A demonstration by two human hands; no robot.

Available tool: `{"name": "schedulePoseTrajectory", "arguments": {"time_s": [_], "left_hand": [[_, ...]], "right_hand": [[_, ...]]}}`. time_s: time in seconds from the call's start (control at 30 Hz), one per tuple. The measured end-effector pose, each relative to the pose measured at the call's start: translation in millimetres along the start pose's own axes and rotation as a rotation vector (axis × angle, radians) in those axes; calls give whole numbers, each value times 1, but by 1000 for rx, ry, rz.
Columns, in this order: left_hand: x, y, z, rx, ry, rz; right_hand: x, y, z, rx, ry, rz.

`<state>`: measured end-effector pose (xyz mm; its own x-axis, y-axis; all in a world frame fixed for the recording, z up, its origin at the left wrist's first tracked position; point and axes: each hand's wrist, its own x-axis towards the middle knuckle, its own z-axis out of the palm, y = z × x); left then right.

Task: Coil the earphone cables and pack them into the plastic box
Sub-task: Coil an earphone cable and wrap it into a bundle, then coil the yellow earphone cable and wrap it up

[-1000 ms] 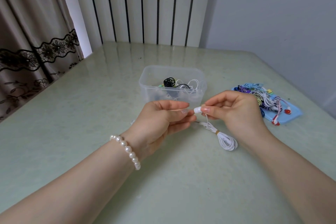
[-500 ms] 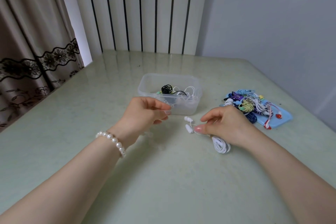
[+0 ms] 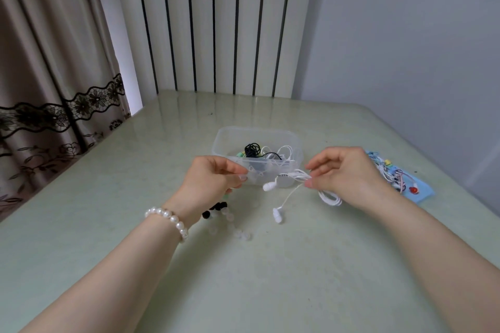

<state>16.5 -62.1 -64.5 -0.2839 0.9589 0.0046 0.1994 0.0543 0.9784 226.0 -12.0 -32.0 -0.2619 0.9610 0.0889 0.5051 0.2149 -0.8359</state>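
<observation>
A: Starting nearest: small loose ear tips [image 3: 238, 234], clear ones and black ones [image 3: 215, 209], scattered on the bench [image 3: 270, 278] just below the left wrist, beside the pearl bracelet [image 3: 169, 220].

B: And the hands?

A: Right hand [image 3: 349, 176] pinching a white earphone cable [image 3: 297, 177] between thumb and forefinger; bundled loops [image 3: 331, 199] hanging under the palm, two earbuds loose on the left, one [image 3: 269, 186] up near the box wall, the other [image 3: 278, 216] dangling down to the bench. Left hand [image 3: 213, 178] curled, fingertips pinched on something small and clear, probably an ear tip; hard to tell.

B: Where from there?

A: Straight ahead. Clear plastic box [image 3: 230, 140] just beyond both hands, open at the top, long axis running left to right, black and white coils [image 3: 253, 150] already inside. Right hand nearer with the cable, so likely a short carry forward and over the near wall.

B: Anything in the way?

A: Only the trailing earbuds, apt to catch on the rim unless gathered first. Farther right, a heap of coloured earphones [image 3: 389, 170] on a blue lid [image 3: 422, 193], partly hidden behind the right hand, not yet packed.
</observation>
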Motion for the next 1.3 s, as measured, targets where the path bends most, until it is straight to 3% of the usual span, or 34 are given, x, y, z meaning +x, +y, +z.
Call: {"name": "schedulePoseTrajectory", "arguments": {"time_s": [0.33, 0.7, 0.87, 1.07, 1.3], "left_hand": [[1, -2, -4, 82, -13, 9], [0, -2, -3, 114, -37, 5], [-2, -2, -2, 142, -50, 11], [-4, -3, 1, 184, -83, 26], [-4, -12, 14, 314, -171, 135]], "right_hand": [[63, -79, 8, 81, 203, -187], [99, -55, 75, -192, 152, 67], [98, -56, 87, -45, 94, 140], [95, -42, 55, -68, 149, 56], [72, 4, -28, -416, 47, 30]]}}
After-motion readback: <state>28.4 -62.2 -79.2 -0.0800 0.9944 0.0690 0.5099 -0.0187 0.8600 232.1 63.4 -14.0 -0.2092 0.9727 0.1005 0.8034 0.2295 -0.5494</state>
